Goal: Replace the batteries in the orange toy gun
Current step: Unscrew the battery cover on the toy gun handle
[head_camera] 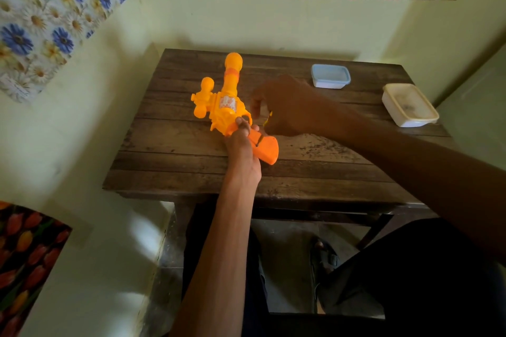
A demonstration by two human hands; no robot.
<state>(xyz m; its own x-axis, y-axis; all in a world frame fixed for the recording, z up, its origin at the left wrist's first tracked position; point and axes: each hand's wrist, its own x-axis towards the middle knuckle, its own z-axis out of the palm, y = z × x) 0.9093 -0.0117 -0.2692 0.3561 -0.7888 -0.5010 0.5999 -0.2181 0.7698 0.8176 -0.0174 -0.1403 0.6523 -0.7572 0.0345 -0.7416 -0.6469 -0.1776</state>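
The orange toy gun (pixel 223 101) lies on the dark wooden table (pixel 169 161), barrel pointing away from me and its darker orange grip (pixel 267 149) toward me. My left hand (pixel 242 150) rests on the grip, fingers wrapped around it near the trigger. My right hand (pixel 284 107) hovers just right of the gun body, fingers curled around a small yellow object (pixel 269 117), mostly hidden and blurred. No batteries are visible.
A small lidded blue-white plastic box (pixel 330 76) sits at the table's far right. A larger cream lidded container (pixel 409 105) stands near the right edge. Yellow walls close in behind and on the left. My legs and a foot show under the table.
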